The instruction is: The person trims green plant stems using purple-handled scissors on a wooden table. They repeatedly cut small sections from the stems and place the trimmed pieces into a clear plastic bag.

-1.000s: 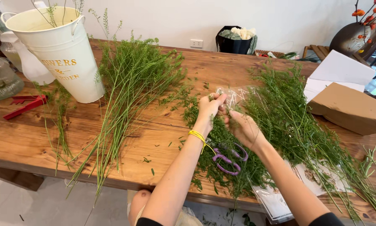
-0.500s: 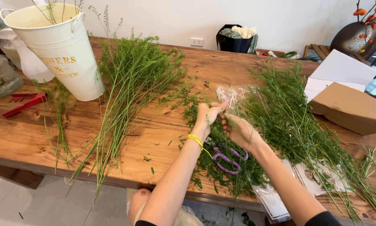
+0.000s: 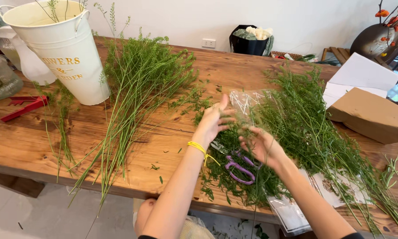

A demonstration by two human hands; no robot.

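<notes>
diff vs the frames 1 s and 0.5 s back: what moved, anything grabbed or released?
Both hands came down and toward the person. The left hand left the clear wrapping and now spreads over the loose green stems; the right hand dropped to just above the purple scissors. Whether either hand grips stems cannot be told. Bucket, left stem pile, red tool and scissors stayed put.
</notes>
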